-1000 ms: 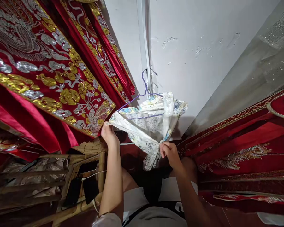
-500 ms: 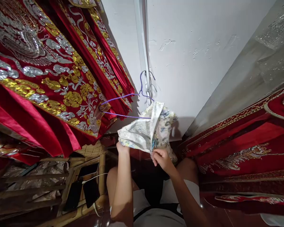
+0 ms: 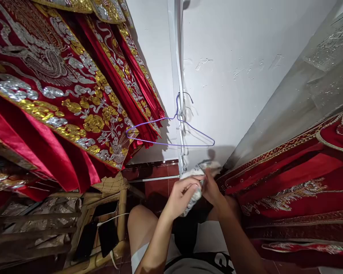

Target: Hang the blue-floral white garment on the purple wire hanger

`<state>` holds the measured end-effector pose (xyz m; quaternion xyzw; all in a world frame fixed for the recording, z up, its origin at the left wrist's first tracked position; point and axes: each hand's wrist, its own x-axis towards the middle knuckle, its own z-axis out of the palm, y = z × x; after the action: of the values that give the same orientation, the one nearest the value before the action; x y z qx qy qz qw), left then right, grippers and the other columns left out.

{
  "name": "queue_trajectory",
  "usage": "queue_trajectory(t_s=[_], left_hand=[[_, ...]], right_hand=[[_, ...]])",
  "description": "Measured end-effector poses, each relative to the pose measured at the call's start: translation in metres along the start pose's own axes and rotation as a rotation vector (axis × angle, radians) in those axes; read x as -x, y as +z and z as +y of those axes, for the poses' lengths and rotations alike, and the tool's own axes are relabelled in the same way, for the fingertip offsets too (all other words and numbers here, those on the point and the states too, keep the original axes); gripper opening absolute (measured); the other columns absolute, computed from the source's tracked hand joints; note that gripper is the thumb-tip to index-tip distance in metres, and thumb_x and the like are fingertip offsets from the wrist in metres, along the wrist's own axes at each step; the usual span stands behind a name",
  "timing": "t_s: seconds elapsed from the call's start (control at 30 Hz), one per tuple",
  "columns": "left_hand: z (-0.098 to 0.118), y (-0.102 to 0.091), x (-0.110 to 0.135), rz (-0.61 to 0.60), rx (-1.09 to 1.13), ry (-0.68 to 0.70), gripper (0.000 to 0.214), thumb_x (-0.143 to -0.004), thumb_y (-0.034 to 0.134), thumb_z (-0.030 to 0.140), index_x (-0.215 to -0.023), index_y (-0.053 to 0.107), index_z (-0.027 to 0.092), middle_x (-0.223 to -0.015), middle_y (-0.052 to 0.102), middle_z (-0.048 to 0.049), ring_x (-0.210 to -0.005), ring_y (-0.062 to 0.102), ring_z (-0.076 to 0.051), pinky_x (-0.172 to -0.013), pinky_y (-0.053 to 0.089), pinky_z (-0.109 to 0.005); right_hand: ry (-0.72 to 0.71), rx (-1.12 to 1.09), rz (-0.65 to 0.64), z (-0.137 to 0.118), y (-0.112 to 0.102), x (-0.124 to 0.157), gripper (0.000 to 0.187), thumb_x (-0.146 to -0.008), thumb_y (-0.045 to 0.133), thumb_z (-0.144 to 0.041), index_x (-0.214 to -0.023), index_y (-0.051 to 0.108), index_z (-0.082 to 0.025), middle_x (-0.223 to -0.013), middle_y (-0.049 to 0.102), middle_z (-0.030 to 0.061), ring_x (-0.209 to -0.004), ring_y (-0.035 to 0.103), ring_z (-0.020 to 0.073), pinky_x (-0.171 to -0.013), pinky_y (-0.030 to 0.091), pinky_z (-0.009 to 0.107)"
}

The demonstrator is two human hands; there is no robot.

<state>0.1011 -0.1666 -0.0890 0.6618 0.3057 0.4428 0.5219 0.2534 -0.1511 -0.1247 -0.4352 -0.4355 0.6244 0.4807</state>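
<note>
A pale floral garment (image 3: 193,201) is bunched up between my two hands, above my lap. My left hand (image 3: 178,195) is closed on its near part, thumb over the cloth. Close beside it, my right hand (image 3: 211,188) grips the folded cloth; its fingers are partly hidden. Some of the fabric spreads out beyond my hands toward the wall. Above them, apart from the garment, a purple wire hanger (image 3: 160,143) hangs bare from a metal rail.
Red costumes with gold and silver sequins (image 3: 93,123) hang at the left. Beaded red cloth (image 3: 297,186) and a sheer white fabric (image 3: 294,91) are on the right. A bamboo chair (image 3: 122,213) with phones and a white cable stands at lower left, before a white wall (image 3: 231,45).
The garment has come off the hanger and down toward my lap, now gathered up. My left hand has moved right, near my right hand.
</note>
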Motion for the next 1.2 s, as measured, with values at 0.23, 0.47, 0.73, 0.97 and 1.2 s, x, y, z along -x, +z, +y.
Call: queue_trajectory(t_s=[0.23, 0.47, 0.73, 0.97, 1.2], left_hand=[[0.01, -0.044, -0.004, 0.11, -0.353, 0.216, 0.031, -0.093, 0.066, 0.033, -0.124, 0.069, 0.025, -0.139, 0.063, -0.0126, -0.141, 0.048, -0.032, -0.117, 0.037, -0.051], [-0.02, -0.092, 0.019, -0.166, -0.382, -0.154, 0.041, -0.097, 0.054, 0.05, -0.087, 0.071, 0.014, -0.08, 0.068, -0.0029, -0.073, 0.058, -0.018, -0.07, 0.047, -0.027], [-0.008, -0.151, 0.047, 0.029, -0.708, -0.237, 0.043, -0.093, 0.057, 0.053, -0.072, 0.059, 0.016, -0.067, 0.053, 0.0016, -0.066, 0.048, -0.014, -0.063, 0.036, -0.024], [0.022, -0.153, 0.029, -0.09, -0.93, -0.197, 0.052, -0.099, 0.043, 0.055, -0.062, 0.048, 0.019, -0.058, 0.044, 0.003, -0.061, 0.047, -0.015, -0.076, 0.04, -0.029], [0.005, -0.138, 0.01, -0.391, -0.942, -0.397, 0.051, -0.093, 0.047, 0.065, -0.084, 0.072, 0.021, -0.079, 0.073, -0.0071, -0.077, 0.069, -0.027, -0.083, 0.047, -0.036]], right_hand=[[0.216, -0.033, -0.299, -0.029, 0.018, -0.015, 0.047, -0.064, 0.075, -0.065, -0.08, 0.065, -0.021, -0.072, 0.067, 0.0043, -0.067, 0.064, 0.0212, -0.059, 0.05, 0.03], [-0.211, 0.667, -0.562, -0.101, 0.02, -0.035, 0.006, -0.074, 0.067, -0.021, -0.075, 0.071, -0.017, -0.074, 0.068, 0.0006, -0.07, 0.059, 0.016, -0.065, 0.045, 0.026], [-0.386, 0.767, 0.24, -0.094, -0.025, -0.116, 0.063, -0.075, 0.06, -0.023, -0.137, 0.055, -0.02, -0.096, 0.072, 0.0062, -0.071, 0.061, 0.0218, -0.071, 0.051, 0.036], [-0.509, 0.838, 0.145, -0.078, -0.062, -0.138, 0.028, -0.077, 0.05, -0.024, -0.096, 0.07, -0.02, -0.096, 0.074, 0.006, -0.094, 0.064, 0.0268, -0.08, 0.049, 0.035], [-0.46, 0.842, 0.098, -0.087, -0.086, -0.101, 0.015, -0.067, 0.052, -0.024, -0.074, 0.065, -0.019, -0.072, 0.066, 0.0016, -0.071, 0.057, 0.0192, -0.065, 0.041, 0.029]])
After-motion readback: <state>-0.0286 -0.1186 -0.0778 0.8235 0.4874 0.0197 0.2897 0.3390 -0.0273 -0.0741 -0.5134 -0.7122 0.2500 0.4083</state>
